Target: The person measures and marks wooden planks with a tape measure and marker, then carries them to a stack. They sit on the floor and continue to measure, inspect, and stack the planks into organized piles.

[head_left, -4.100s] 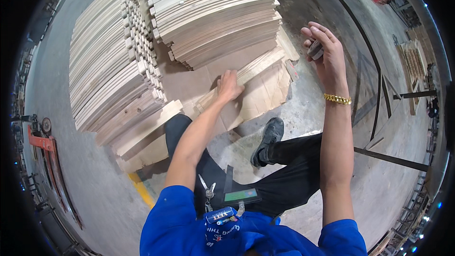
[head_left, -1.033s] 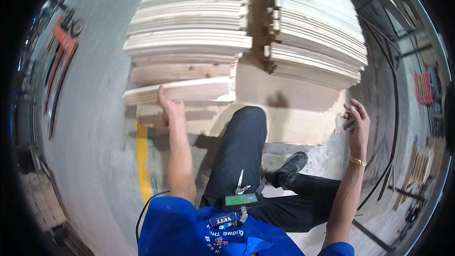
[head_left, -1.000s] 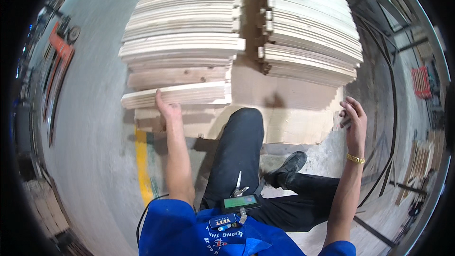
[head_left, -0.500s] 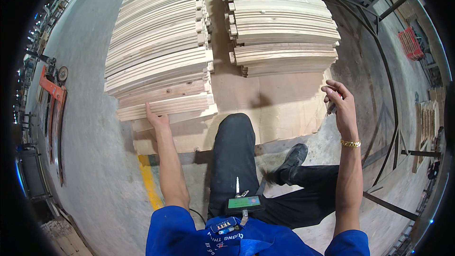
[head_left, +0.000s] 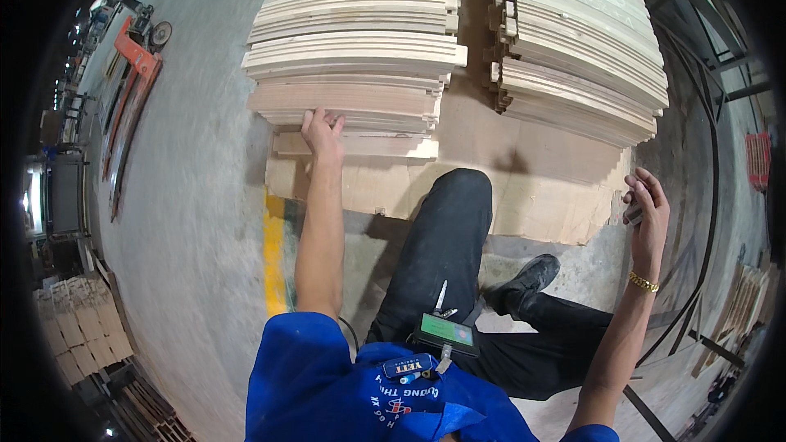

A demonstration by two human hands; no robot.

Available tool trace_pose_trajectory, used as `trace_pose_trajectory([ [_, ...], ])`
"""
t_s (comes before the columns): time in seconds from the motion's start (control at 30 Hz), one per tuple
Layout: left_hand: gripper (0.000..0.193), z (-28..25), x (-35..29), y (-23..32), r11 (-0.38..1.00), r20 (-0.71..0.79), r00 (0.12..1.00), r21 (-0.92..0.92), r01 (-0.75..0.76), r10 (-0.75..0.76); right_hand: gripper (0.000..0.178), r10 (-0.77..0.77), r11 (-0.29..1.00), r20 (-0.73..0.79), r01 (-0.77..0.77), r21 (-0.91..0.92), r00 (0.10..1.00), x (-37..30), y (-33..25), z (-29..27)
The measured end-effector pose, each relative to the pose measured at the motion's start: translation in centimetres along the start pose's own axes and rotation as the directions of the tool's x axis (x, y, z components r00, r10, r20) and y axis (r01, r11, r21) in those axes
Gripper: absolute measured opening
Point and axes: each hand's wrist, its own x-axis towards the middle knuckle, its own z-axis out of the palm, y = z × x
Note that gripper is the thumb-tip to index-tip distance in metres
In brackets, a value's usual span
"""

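Observation:
My left hand (head_left: 322, 131) reaches forward with its fingers spread and rests on the near edge of the left stack of pale wooden boards (head_left: 360, 57), touching a board low in the pile. My right hand (head_left: 647, 205) is raised at the right, away from the wood, its fingers curled round a small dark object (head_left: 634, 214); a gold bracelet sits on that wrist. A second stack of pale boards (head_left: 573, 49) stands to the right of the first. Both stacks rest on a flat plywood sheet (head_left: 524, 172). My knee in black trousers is over that sheet.
An orange pallet jack (head_left: 131, 82) lies on the grey concrete floor at the left. A yellow painted line (head_left: 275, 254) runs along the floor by my left arm. Stacks of small boards (head_left: 78, 336) stand at the lower left. Black metal frames (head_left: 712, 115) curve along the right.
My left hand has slid up along the left stack's edge to a higher board. My right hand has stayed raised at the right with the small object; the view has shifted.

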Motion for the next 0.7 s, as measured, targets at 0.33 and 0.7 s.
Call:
trace_pose_trajectory([
  [0.33, 0.067, -7.4, -2.2, -3.7, -0.168, 0.676, 0.730, 0.711, -0.682, -0.100, 0.039, -0.040, 0.997, 0.036, 0.043, -0.070, 0.999, 0.3, 1.0, -0.2],
  [0.7, 0.054, -4.7, -2.1, -3.2, -0.367, 0.629, 0.738, 0.644, -0.671, -0.246, 0.040, 0.023, 0.998, 0.031, -0.022, -0.054, 0.999, 0.6, 1.5, -0.8],
])
